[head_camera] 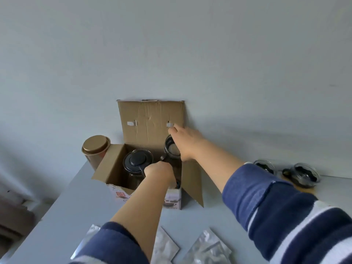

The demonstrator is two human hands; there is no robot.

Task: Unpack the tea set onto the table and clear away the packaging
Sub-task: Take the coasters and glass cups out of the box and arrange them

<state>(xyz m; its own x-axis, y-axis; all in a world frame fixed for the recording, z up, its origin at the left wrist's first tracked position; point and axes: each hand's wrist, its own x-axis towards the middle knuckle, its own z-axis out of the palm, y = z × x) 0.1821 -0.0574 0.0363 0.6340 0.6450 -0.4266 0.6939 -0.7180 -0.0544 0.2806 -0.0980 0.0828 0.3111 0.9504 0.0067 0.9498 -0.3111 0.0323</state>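
An open cardboard box [112,166] stands on the grey table against the wall, its back flap [150,119] upright. Inside sits a glass teapot [137,162] with a black lid. My left hand [158,170] is closed around the teapot's handle inside the box. My right hand [185,142] grips a glass cup with a dark handle [170,148], held at the box's right rear corner. Two more glass cups [265,166] [305,175] stand on the table at the right.
A copper-coloured tin [95,150] stands left of the box by the table's left edge. Several clear plastic bags [207,248] lie on the table near me. The wall runs right behind the box. The floor shows at the lower left.
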